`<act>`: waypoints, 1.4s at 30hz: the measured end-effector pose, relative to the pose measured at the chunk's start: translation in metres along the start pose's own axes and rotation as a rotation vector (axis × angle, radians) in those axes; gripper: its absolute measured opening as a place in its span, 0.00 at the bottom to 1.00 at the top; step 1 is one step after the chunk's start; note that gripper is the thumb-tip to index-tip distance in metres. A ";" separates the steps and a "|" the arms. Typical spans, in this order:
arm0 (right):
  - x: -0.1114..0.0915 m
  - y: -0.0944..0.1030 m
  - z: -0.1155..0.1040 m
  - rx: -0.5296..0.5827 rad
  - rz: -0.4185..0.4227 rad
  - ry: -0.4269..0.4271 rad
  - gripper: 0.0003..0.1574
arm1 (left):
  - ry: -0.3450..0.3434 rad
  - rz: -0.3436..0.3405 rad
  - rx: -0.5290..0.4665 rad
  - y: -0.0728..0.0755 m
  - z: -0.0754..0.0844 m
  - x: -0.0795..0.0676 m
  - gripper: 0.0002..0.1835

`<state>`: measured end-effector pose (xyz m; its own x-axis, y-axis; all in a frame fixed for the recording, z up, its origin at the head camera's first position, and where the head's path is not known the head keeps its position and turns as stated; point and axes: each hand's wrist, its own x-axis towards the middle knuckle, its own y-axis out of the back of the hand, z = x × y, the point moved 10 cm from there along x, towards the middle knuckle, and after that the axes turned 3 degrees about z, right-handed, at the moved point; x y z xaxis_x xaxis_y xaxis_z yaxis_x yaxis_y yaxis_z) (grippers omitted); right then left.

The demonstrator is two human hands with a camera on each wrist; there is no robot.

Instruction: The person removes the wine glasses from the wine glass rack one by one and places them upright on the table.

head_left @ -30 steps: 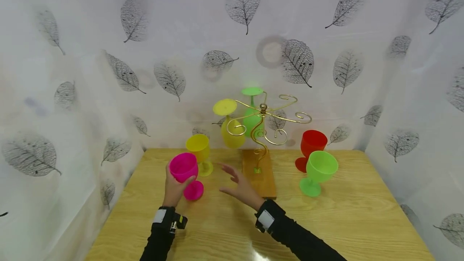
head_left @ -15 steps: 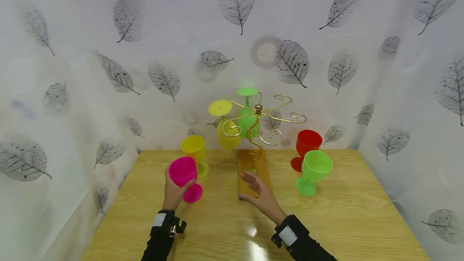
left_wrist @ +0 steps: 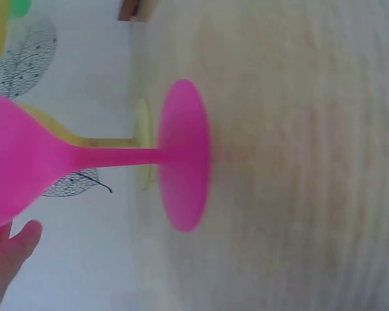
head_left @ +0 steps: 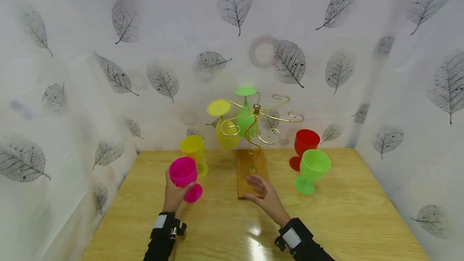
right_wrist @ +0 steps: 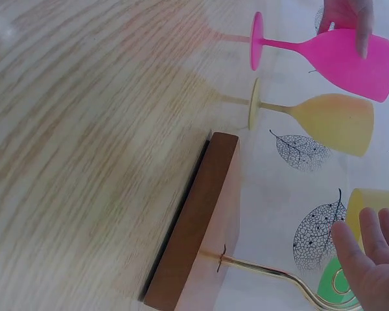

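My left hand [head_left: 172, 193] grips the bowl of an upright pink wine glass [head_left: 183, 172]. In the left wrist view, the glass's round foot [left_wrist: 185, 155] is close to the tabletop; whether it touches is hard to tell. Just behind stands a yellow wine glass [head_left: 192, 147]. My right hand [head_left: 270, 202] holds nothing, its fingers spread loosely in front of the wooden base [head_left: 243, 184] of a gold wire glass rack [head_left: 256, 111]. From the rack's left and rear arms, a yellow glass [head_left: 226, 135] and a green glass [head_left: 246, 122] hang upside down.
On the right of the wood-grain table [head_left: 344, 220], a red wine glass [head_left: 306, 143] stands behind a light green one [head_left: 314, 166]. Curled rack arms stick out at mid-height. A leaf-patterned curtain [head_left: 181, 19] encloses the back and sides.
My right hand has drawn back to the right and toward me, from left of the rack base to its front. The left hand keeps its hold on the pink glass. The head view shifted slightly.
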<state>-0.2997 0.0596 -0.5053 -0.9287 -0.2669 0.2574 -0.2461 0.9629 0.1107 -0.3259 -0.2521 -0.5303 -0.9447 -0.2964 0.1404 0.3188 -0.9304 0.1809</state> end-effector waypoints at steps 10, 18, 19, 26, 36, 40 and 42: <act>-0.006 0.000 0.001 -0.001 0.008 -0.008 0.35 | -0.166 0.104 0.007 0.011 0.021 -0.019 0.73; -0.009 0.008 -0.010 -0.016 0.005 0.010 0.36 | -0.486 0.065 0.270 -0.016 0.090 -0.049 0.72; -0.010 0.010 -0.012 -0.013 0.006 0.011 0.35 | -0.549 0.047 0.295 -0.023 0.098 -0.054 0.70; -0.018 0.027 -0.047 -0.013 -0.001 0.101 0.28 | -0.722 -0.193 0.265 -0.076 0.125 -0.084 0.58; -0.015 0.048 -0.117 -0.029 -0.041 0.243 0.26 | -0.881 -0.052 0.479 -0.104 0.163 -0.067 0.26; -0.015 0.053 -0.119 -0.016 -0.025 0.225 0.26 | -0.930 0.138 0.525 -0.088 0.200 -0.041 0.22; -0.017 0.053 -0.119 -0.008 -0.026 0.240 0.25 | -0.933 0.186 0.524 -0.081 0.215 -0.028 0.23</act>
<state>-0.2644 0.1106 -0.3897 -0.8292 -0.2939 0.4754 -0.2655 0.9556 0.1276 -0.3088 -0.1224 -0.3399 -0.5177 0.0635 0.8532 0.6532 -0.6148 0.4420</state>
